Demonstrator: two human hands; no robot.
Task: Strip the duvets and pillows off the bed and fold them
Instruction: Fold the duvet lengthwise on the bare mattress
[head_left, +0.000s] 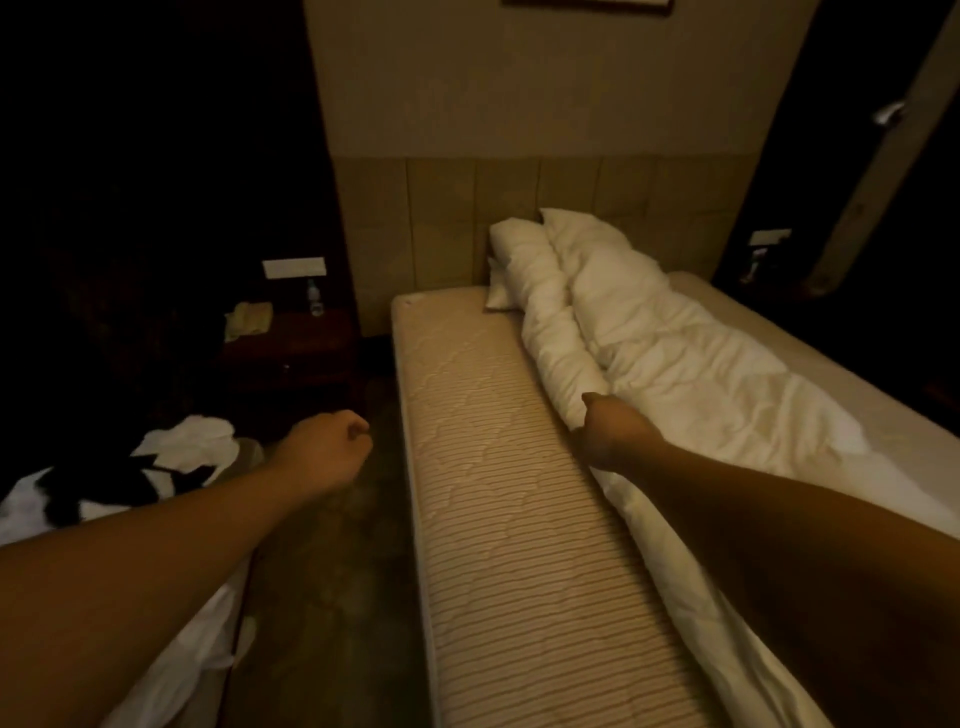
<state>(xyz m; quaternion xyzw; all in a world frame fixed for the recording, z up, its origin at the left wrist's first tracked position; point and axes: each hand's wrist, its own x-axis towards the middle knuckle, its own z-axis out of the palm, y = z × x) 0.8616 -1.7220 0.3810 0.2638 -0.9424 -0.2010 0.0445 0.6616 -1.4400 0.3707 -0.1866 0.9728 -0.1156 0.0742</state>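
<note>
Head view: our right hand (605, 428) grips duvet (675, 353) on mattress (493, 493); left hand (332, 452) fisted, empty, left of it; we judge stripping under way, next pull clear

Views: one only, head-worn, wide-angle, so no shared overlap.
Position: above the bed's near end, over its left edge.
Facing: forward and down along the bare mattress (498, 499) toward the headboard (467, 218).
Nearness: both forearms reach in from the bottom corners; headboard well away.
Edges: dark, with bent lines.
</note>
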